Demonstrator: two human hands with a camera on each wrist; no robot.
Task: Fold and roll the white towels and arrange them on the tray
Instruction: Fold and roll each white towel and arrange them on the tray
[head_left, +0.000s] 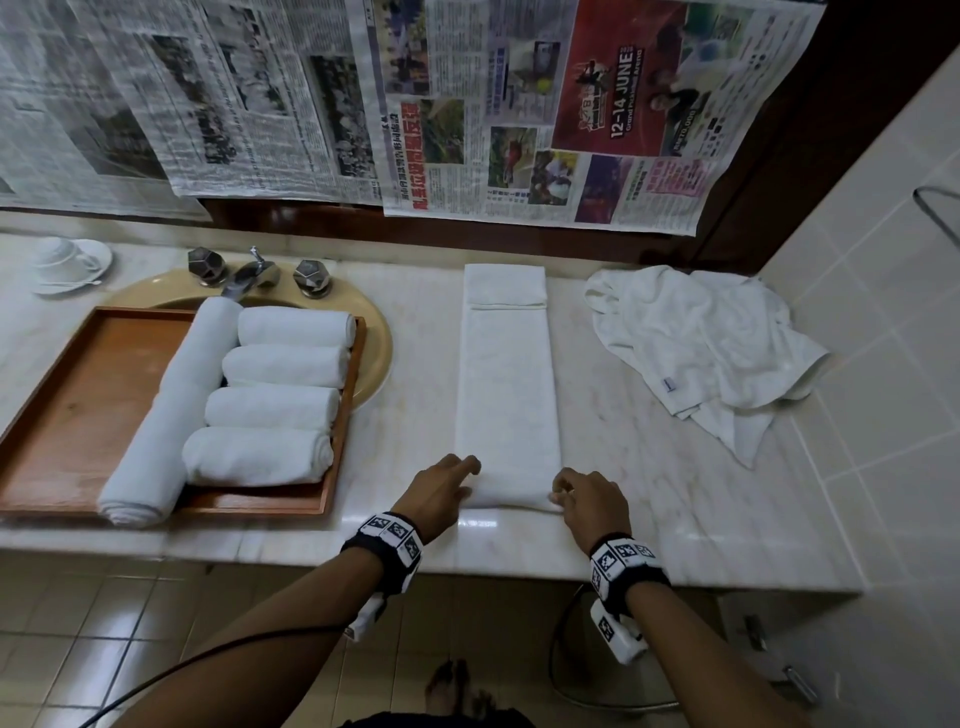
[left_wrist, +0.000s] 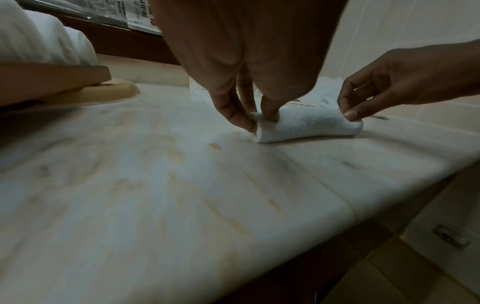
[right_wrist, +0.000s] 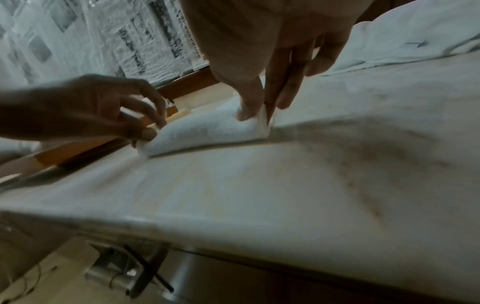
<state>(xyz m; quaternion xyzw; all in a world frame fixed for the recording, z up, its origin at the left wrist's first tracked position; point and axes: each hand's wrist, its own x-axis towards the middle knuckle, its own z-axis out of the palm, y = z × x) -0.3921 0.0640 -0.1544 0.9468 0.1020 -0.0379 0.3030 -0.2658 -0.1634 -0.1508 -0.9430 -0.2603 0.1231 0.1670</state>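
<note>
Left hand (head_left: 441, 491) pinches the near left corner of the towel (head_left: 506, 395), thumb outside, fingers tucked over the turned edge; right hand (head_left: 589, 499) pinches the near right corner likewise. Gripping both ends probably keeps the first turn square and tight. The towel lies as a long narrow strip on the counter (head_left: 405, 312), running away from the person, far end folded over; only the near edge is rolled. Strip shape presumably matches the roll width of the four short rolls (head_left: 270, 402) already on the tray (head_left: 78, 395), beside one long roll (head_left: 171, 410). A crumpled towel (head_left: 706, 348) waits at right.
</note>
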